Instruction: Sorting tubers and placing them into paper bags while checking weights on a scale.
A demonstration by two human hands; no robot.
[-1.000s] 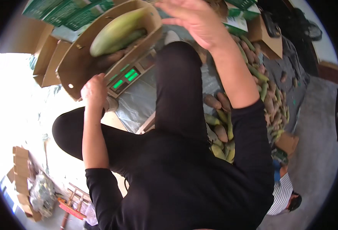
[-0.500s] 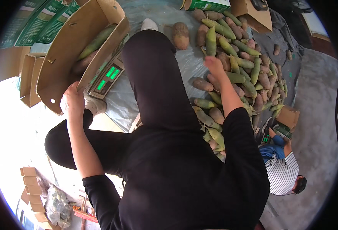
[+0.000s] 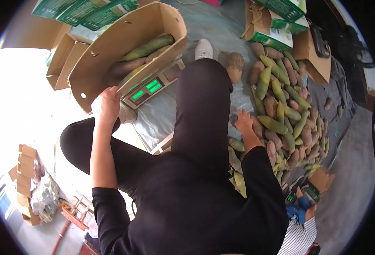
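Note:
My left hand (image 3: 106,104) grips the near rim of a tilted open cardboard box (image 3: 87,74), its fingers wrapped over the edge. Inside lie several long radishes, among them a green radish (image 3: 148,47) and a brownish-pink one (image 3: 127,67). The box rests on a digital scale (image 3: 153,87) with lit green displays. At the left edge of a large radish pile (image 3: 296,114), my right hand (image 3: 244,122) is spread, fingers apart. It is over or beside a brownish radish (image 3: 257,126); whether it touches it, I cannot tell.
One large brown radish (image 3: 235,68) lies apart on the plastic sheet (image 3: 215,32), near my shoe (image 3: 204,49). Green-and-white cartons (image 3: 274,38) stand at the far right and far left. Another person in a striped shirt (image 3: 300,238) works at the lower right beside an open box (image 3: 322,180).
The view has shifted, so most things appear lower and farther right. Across the pile, my right hand has come nearer to me, away from a green radish. My left hand keeps the box rim.

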